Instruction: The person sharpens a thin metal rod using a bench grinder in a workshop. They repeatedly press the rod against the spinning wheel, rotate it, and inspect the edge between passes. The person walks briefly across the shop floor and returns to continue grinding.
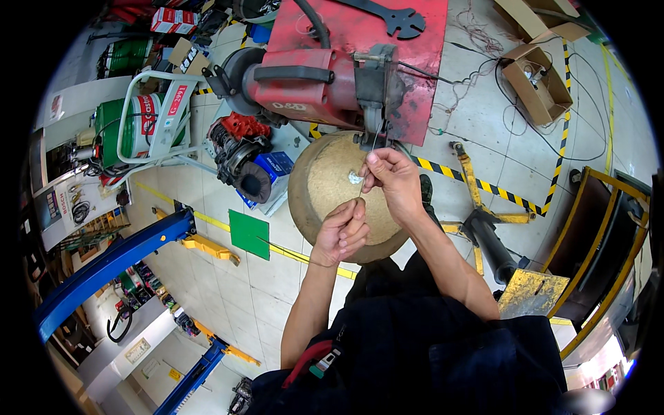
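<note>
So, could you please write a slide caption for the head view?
Over a round tan surface, the right hand pinches a thin rod beside a red machine, left hand close by.

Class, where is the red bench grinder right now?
In the head view, the bench grinder is at upper centre, overlapping the red surface, just beyond the right hand.

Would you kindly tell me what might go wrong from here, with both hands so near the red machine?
1. The right hand is just below the machine; if that is running, which I cannot tell, bare skin might get nicked.
2. The rod is thin and the right hand and left hand seem only to pinch it, so it could slip or bend.
</note>
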Motion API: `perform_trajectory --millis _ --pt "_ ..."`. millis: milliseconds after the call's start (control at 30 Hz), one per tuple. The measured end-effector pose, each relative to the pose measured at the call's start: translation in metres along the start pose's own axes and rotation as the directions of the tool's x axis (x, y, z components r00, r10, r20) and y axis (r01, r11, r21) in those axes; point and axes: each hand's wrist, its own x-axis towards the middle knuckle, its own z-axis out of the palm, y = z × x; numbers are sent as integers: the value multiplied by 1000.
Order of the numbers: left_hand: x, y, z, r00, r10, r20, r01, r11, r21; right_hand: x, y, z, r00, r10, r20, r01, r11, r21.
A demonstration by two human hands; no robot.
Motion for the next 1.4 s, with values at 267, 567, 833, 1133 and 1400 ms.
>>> perform_trajectory --millis 267,567,833,1133,1400 --pt "4 3 4 999 -23 44 27 995 -97 3 -2 0 1000 11 -26 -10 1000 19" --pt "0 -7 6 999 0 46 10 976 -217 0 -1 0 999 40 -14 -40 999 6" --pt "0 -15 11 998 34 49 -20 967 -254 -1 -5 0 999 47 1 -47 999 26" --pt "-1 -19 9 998 61 33 -51 965 -257 0 -3 -1 998 58 7 -58 998 18" --pt "-31 -24 26 992 -10 -126 17 998 59 -35 -25 6 991 132 24 -128 983 -130"
